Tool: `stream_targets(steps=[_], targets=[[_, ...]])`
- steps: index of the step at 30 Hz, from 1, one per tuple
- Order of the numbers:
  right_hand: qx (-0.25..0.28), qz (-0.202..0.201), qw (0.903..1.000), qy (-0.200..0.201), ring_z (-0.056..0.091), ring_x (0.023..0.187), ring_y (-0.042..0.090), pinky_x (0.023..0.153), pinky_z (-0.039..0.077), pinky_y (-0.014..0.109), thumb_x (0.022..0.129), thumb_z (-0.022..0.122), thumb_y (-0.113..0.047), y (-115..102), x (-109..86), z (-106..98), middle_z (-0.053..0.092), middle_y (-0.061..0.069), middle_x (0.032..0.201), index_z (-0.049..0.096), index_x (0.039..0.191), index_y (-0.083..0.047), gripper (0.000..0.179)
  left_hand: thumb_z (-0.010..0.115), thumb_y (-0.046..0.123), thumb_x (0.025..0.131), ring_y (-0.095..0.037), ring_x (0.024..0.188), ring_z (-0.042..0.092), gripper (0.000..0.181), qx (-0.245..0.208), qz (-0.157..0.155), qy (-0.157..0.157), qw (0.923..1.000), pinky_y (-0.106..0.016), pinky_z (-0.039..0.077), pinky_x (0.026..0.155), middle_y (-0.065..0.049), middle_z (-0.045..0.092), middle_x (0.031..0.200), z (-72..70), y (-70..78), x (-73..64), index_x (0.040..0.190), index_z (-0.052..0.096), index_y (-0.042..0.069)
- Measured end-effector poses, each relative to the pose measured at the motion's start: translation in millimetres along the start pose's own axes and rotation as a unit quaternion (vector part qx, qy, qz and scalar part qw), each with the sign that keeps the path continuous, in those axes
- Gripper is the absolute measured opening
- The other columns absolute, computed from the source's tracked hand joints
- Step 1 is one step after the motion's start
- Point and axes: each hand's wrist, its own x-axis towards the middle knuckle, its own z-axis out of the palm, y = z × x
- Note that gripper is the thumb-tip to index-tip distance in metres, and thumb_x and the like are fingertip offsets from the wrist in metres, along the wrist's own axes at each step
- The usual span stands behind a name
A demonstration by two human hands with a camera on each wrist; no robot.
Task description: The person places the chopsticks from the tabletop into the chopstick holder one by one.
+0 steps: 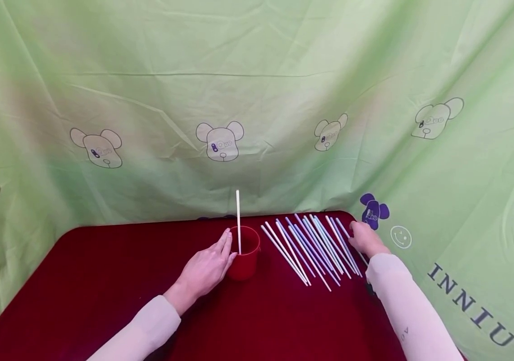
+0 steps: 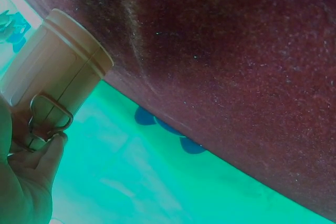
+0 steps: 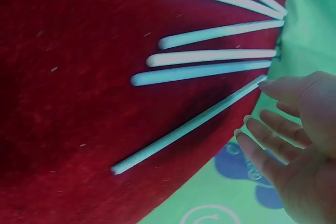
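Stick (image 3: 184,128) at three o'clock from the cup (image 1: 245,268) looks light, stiff; your right hand (image 1: 368,239) pinches its far end, sensibly; your left hand (image 1: 204,269), straight-fingered, touches the cup.

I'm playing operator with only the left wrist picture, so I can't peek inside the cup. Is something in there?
Observer: Yes, the head view shows one white stick standing in the red cup, poking above its rim.
Operator: Cool! Are there more sticks?
Observer: Lots. White, blue and lavender sticks lie spread on the table, to the right of the cup.
Operator: What's the other hand doing?
Observer: In the right wrist view, the right hand seems to pinch one end of a pale stick.
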Motion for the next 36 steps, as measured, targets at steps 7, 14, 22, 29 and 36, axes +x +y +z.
stream_targets(steps=[7,14,22,29,36], targets=[[0.007,0.015,0.9999,0.004,0.064,0.083,0.048,0.076,0.054,0.060,0.082,0.065,0.001,16.1,-8.6,11.2,0.063,0.029,0.084,0.060,0.093,0.013,0.017,0.059,0.026,0.104,-0.025,0.117,0.069,0.054,0.000,0.001,0.002,1.0000,-0.031,0.062,0.072,-0.024,0.053,0.148,0.9,1.2,-0.8,0.142,0.052,-0.011],[0.014,0.032,0.9993,0.014,0.063,0.072,0.041,0.069,0.054,0.056,0.077,0.064,0.003,21.6,-8.2,16.8,0.061,0.020,0.072,0.056,0.073,0.001,0.009,0.060,0.025,0.103,-0.030,0.130,0.060,0.053,0.014,0.017,0.013,0.9997,-0.036,0.058,0.093,-0.027,0.055,0.144,1.1,0.4,-0.3,0.139,0.054,-0.014],[0.030,0.025,0.9992,0.010,0.044,0.055,0.022,0.052,0.040,0.036,0.074,0.062,0.006,20.0,-7.2,15.5,0.039,0.001,0.056,0.040,0.059,-0.013,0.032,0.038,0.028,0.111,-0.032,0.136,0.055,0.053,0.026,0.022,0.009,0.9994,-0.037,0.047,0.110,-0.028,0.054,0.145,0.3,-0.1,0.9,0.139,0.053,-0.015],[0.036,0.025,0.9991,0.001,0.042,0.054,0.020,0.052,0.039,0.034,0.071,0.060,0.006,19.7,-7.7,11.9,0.037,-0.002,0.054,0.040,0.056,-0.014,0.032,0.052,0.027,0.107,-0.031,0.137,0.054,0.052,0.025,0.014,-0.004,0.9996,-0.037,0.045,0.112,-0.027,0.054,0.146,-1.1,1.3,2.2,0.140,0.053,-0.014],[0.056,0.041,0.9975,-0.012,0.060,0.066,0.028,0.064,0.053,0.042,0.068,0.063,0.005,19.0,-10.4,6.0,0.063,0.008,0.066,0.064,0.066,-0.001,0.007,0.052,0.027,0.107,-0.030,0.136,0.055,0.053,0.035,0.021,0.000,0.9992,-0.036,0.045,0.112,-0.027,0.054,0.145,-0.7,1.0,2.2,0.139,0.053,-0.014]])
